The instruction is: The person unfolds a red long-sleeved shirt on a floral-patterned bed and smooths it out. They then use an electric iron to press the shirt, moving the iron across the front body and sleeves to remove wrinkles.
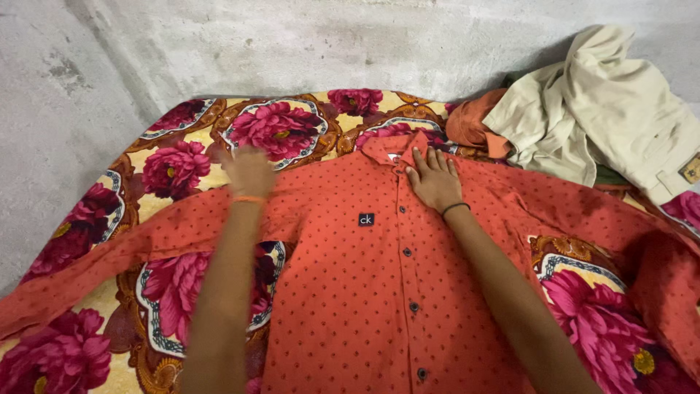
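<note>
An orange-red dotted shirt [379, 292] lies spread front-up on a bed covered by a floral sheet [182, 160] with large magenta flowers on a yellow ground. The shirt is buttoned down its placket, with dark buttons in a line toward the bottom of the view and a small dark square patch on the chest. Its collar points toward the grey concrete wall [219, 44] at the head of the bed. Both sleeves are stretched outward, one to each side, over the sheet.

The left hand [249, 171] sits at the shoulder of the shirt on that side, palm down, fingers spread and extended. It appears slightly blurred. Whether it presses the cloth or hovers just above cannot be told. It grips nothing. An orange band circles that wrist.

The right hand [435, 181] lies flat on the shirt just beside the collar, fingers [430, 157] straight, close together and pointing toward the wall. It grips nothing; the palm rests on the fabric. A dark band circles that wrist.

At the far right corner of the bed, a heap of clothes rests against the wall: a beige garment [605, 109] on top and a folded orange garment [470, 124] beneath, close to the shirt's shoulder.
</note>
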